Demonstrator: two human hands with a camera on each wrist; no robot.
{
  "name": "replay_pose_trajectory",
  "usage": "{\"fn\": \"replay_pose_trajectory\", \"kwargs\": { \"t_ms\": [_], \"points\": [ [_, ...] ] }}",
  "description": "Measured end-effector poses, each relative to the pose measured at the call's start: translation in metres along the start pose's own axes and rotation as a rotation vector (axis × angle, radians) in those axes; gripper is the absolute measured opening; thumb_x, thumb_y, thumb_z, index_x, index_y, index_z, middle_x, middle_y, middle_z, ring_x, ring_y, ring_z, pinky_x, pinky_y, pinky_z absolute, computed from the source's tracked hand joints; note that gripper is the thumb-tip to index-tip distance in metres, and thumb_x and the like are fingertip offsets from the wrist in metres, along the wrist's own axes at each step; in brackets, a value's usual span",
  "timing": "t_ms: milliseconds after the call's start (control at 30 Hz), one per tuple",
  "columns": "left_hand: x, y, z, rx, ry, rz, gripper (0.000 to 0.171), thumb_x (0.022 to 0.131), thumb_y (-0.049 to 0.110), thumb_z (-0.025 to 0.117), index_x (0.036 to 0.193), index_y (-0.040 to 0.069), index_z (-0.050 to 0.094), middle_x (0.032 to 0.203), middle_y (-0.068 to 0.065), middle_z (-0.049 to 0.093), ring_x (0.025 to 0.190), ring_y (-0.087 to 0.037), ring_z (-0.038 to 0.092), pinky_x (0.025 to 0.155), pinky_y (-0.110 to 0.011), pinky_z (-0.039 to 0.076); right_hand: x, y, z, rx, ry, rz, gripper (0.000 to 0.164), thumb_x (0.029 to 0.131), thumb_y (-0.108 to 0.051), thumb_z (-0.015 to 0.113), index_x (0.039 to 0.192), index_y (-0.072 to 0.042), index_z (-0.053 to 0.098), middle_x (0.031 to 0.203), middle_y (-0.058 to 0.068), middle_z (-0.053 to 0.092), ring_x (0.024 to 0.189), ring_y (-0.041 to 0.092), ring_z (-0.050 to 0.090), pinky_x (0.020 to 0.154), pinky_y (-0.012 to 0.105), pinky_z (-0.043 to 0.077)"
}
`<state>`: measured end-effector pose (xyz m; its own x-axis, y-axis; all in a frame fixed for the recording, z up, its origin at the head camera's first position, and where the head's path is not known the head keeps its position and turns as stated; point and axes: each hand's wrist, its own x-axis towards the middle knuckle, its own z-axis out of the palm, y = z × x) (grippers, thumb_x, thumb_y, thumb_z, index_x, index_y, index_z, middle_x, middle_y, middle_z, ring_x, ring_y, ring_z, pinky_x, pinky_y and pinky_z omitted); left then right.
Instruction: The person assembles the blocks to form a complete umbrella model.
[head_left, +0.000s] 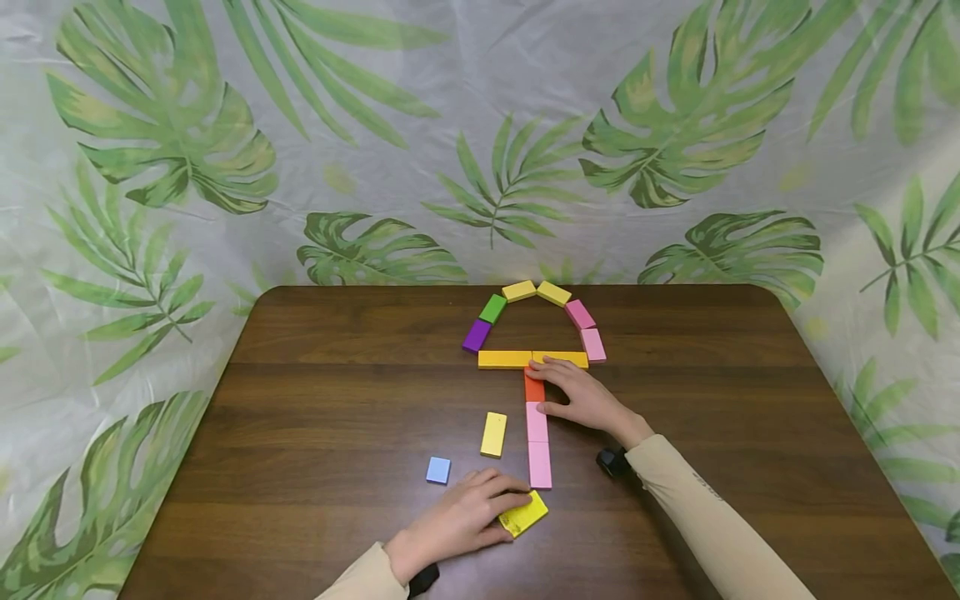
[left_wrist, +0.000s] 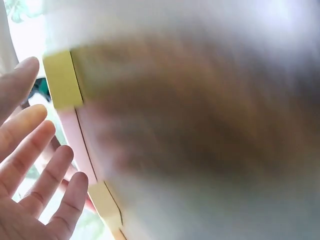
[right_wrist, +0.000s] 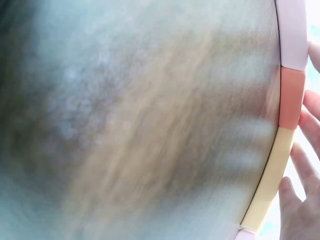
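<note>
My left hand (head_left: 470,512) is at the near middle of the table, its thumb and index finger holding a bright yellow block (head_left: 534,514) by its long sides. That block lies slanted just below a column made of two pink blocks (head_left: 539,465) and an orange-red block (head_left: 534,387). Over the top of the column, my right hand (head_left: 581,393) rests with fingers extended. Its fingertips touch where the orange-red block meets the yellow-orange bar (head_left: 504,359), and its thumb lies beside the upper pink block. In the left wrist view, the yellow block (left_wrist: 62,80) shows beside the fingers.
Above the bar, an arch runs through a purple block (head_left: 476,336), a green block (head_left: 492,308), two yellow blocks (head_left: 519,291) and two pink blocks (head_left: 581,314). A loose pale yellow block (head_left: 493,434) and a small blue block (head_left: 438,470) lie left of the column.
</note>
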<state>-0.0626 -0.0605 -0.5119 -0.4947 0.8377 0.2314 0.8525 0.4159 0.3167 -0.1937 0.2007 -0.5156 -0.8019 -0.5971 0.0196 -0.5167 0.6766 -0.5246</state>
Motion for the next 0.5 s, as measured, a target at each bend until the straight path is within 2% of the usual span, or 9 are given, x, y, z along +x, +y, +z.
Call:
{"fn": "replay_pose_trajectory", "kwargs": {
  "t_ms": [233, 500],
  "points": [
    [-0.003, -0.019, -0.016, -0.049, 0.027, -0.085, 0.042, 0.085, 0.022, 0.074, 0.124, 0.01, 0.064, 0.128, 0.0, 0.057, 0.118, -0.016, 0.049, 0.097, -0.035, 0.042, 0.0, 0.0, 0.0, -0.002, 0.003, -0.004, 0.064, 0.088, -0.042, 0.066, 0.141, -0.011, 0.049, 0.148, 0.004, 0.041, 0.139, 0.027, 0.027, 0.11, 0.05, 0.023],
    [0.002, -0.044, -0.035, -0.032, 0.025, -0.174, 0.043, 0.086, 0.021, 0.073, 0.126, 0.009, 0.063, 0.128, -0.003, 0.057, 0.117, -0.019, 0.051, 0.096, -0.038, 0.042, 0.0, 0.0, 0.0, -0.006, -0.003, 0.009, 0.064, 0.088, -0.042, 0.067, 0.142, -0.012, 0.049, 0.148, 0.004, 0.041, 0.139, 0.028, 0.027, 0.11, 0.051, 0.023]
  ]
}}
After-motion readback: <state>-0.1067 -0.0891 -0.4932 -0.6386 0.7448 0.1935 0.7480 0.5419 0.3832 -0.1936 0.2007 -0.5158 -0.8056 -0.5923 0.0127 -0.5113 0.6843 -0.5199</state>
